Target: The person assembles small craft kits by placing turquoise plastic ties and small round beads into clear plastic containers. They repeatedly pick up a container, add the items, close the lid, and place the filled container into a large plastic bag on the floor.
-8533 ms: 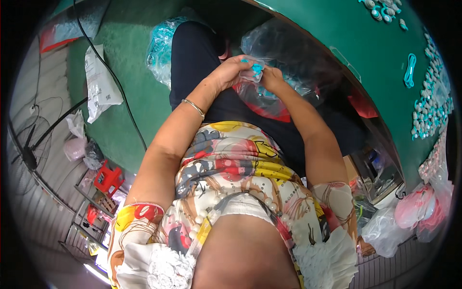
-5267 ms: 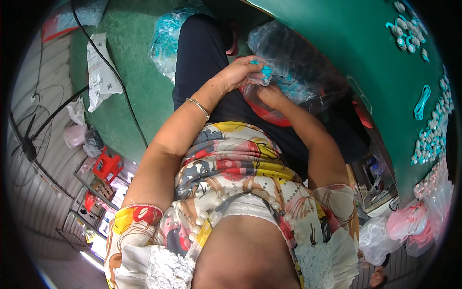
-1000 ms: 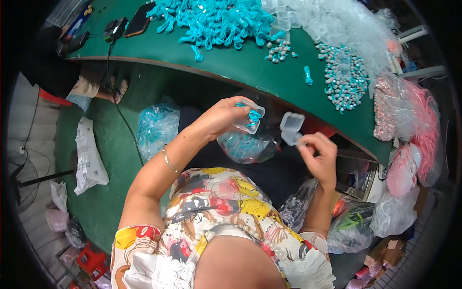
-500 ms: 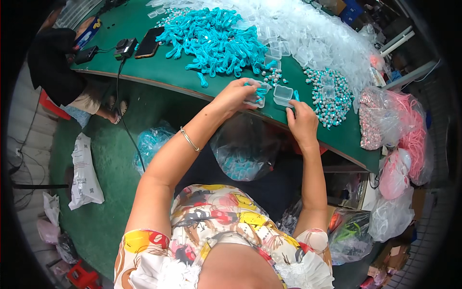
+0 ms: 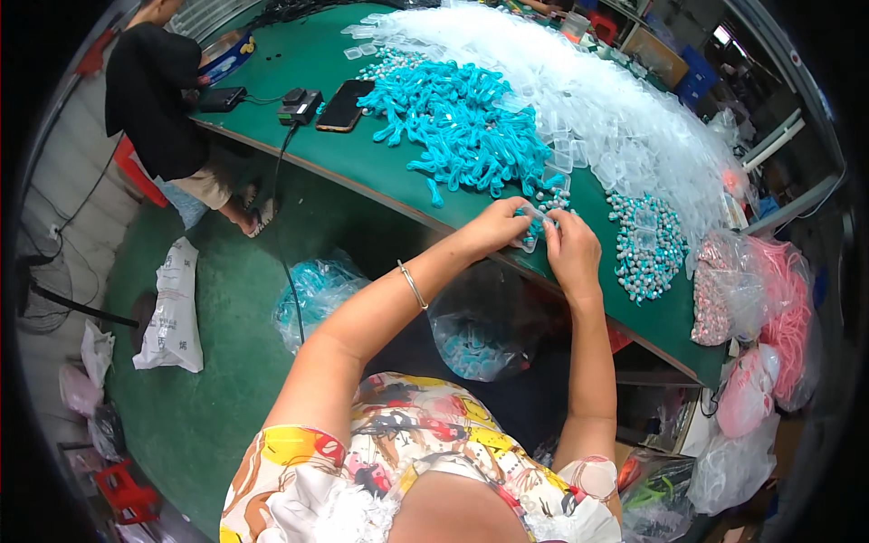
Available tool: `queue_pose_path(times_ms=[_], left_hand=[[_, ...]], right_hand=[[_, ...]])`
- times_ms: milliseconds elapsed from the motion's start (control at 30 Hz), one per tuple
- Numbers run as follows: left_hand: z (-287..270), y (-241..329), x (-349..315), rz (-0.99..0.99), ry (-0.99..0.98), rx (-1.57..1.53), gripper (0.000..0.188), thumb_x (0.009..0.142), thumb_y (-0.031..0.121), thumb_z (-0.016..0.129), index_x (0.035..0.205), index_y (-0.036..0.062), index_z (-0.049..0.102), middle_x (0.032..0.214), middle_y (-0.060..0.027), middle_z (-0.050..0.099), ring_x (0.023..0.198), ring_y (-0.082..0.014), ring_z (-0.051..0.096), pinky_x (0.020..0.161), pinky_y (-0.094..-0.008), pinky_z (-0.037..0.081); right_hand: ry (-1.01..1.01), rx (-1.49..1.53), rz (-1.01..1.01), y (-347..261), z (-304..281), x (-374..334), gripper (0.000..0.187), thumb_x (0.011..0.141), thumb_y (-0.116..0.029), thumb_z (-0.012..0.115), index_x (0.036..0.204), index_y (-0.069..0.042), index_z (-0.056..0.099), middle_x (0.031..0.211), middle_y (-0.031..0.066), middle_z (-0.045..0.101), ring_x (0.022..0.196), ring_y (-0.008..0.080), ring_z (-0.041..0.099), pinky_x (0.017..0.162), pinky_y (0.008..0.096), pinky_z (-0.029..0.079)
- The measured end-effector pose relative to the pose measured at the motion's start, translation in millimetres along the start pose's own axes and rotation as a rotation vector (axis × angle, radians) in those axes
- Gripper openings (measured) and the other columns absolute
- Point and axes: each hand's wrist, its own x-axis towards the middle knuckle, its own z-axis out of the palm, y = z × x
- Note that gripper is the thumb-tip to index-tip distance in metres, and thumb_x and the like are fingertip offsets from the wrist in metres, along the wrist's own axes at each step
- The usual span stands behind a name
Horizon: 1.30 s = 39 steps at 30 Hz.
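Observation:
A small clear plastic box [image 5: 530, 237] with turquoise cord inside is between my hands at the table's near edge. My left hand [image 5: 498, 226] grips its left side. My right hand [image 5: 574, 253] pinches the box from the right, fingertips close to those of the left. Fingers cover much of it, so I cannot tell whether its lid is fully closed. Just beyond lie a few grey and turquoise beads [image 5: 552, 196] and a heap of turquoise cord loops [image 5: 466, 127]. A larger bead pile [image 5: 647, 249] spreads to the right of my right hand.
Clear plastic boxes [image 5: 588, 100] cover the far side of the green table [image 5: 348, 172]. A phone [image 5: 345, 106] and a small black device [image 5: 300, 106] lie left. Bags of pink cord [image 5: 786, 308] hang right. An open bag [image 5: 480, 339] sits below the edge. A person [image 5: 158, 100] stands left.
My hands have come together on one box; earlier they were apart, with an open box part by my right fingers. The whole view has shifted, showing more of the table's far side.

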Motion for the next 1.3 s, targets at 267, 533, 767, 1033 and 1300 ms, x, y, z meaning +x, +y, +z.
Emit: queue_pose_path(times_ms=[267, 533, 767, 1033, 1300], left_hand=[[-10, -15, -9, 0.278, 0.165, 0.389, 0.045, 0.087, 0.014, 0.067, 0.127, 0.0008, 0.053, 0.112, -0.0121, 0.063, 0.098, -0.0187, 0.061, 0.083, -0.0340, 0.052], [-14, 4, -37, 0.725, 0.105, 0.726, 0.071, 0.070, 0.008, 0.080, 0.134, 0.0102, 0.049, 0.129, -0.0153, 0.052, 0.117, -0.0367, 0.055, 0.094, -0.0432, 0.049], [-17, -6, -41, 0.685, 0.072, 0.850, 0.059, 0.072, 0.010, 0.078, 0.126, 0.0111, 0.053, 0.129, -0.0180, 0.053, 0.115, -0.0383, 0.055, 0.093, -0.0448, 0.048], [-9, -12, -43, 0.725, 0.186, 0.884, 0.040, 0.078, 0.013, 0.073, 0.115, 0.0103, 0.059, 0.126, -0.0181, 0.055, 0.103, -0.0382, 0.060, 0.085, -0.0445, 0.050], [2, -4, -26, 0.558, 0.322, 0.855, 0.013, 0.080, 0.007, 0.068, 0.093, 0.0050, 0.067, 0.095, -0.0114, 0.064, 0.091, -0.0332, 0.063, 0.076, -0.0438, 0.051]], right_hand=[[-0.018, -0.051, -0.004, 4, 7, 4, 0.011, 0.085, -0.017, 0.067, 0.089, -0.007, 0.068, 0.084, 0.0110, 0.069, 0.078, 0.0325, 0.066, 0.068, 0.0458, 0.047], [0.001, -0.094, -0.068, 8, 16, 5, 0.013, 0.085, -0.018, 0.068, 0.091, -0.006, 0.069, 0.083, 0.0124, 0.068, 0.073, 0.0322, 0.065, 0.064, 0.0436, 0.049], [-0.001, 0.038, 0.076, -5, -3, -5, 0.018, 0.083, -0.017, 0.070, 0.099, -0.009, 0.067, 0.081, 0.0086, 0.066, 0.073, 0.0296, 0.063, 0.064, 0.0422, 0.044], [0.016, -0.060, -0.134, -7, 9, -41, 0.008, 0.082, -0.013, 0.069, 0.089, -0.009, 0.067, 0.076, 0.0085, 0.060, 0.073, 0.0296, 0.060, 0.069, 0.0418, 0.043], [0.041, -0.104, -0.156, -10, 10, -43, 0.010, 0.080, -0.010, 0.070, 0.090, -0.010, 0.068, 0.075, 0.0073, 0.058, 0.073, 0.0286, 0.059, 0.069, 0.0403, 0.042]])
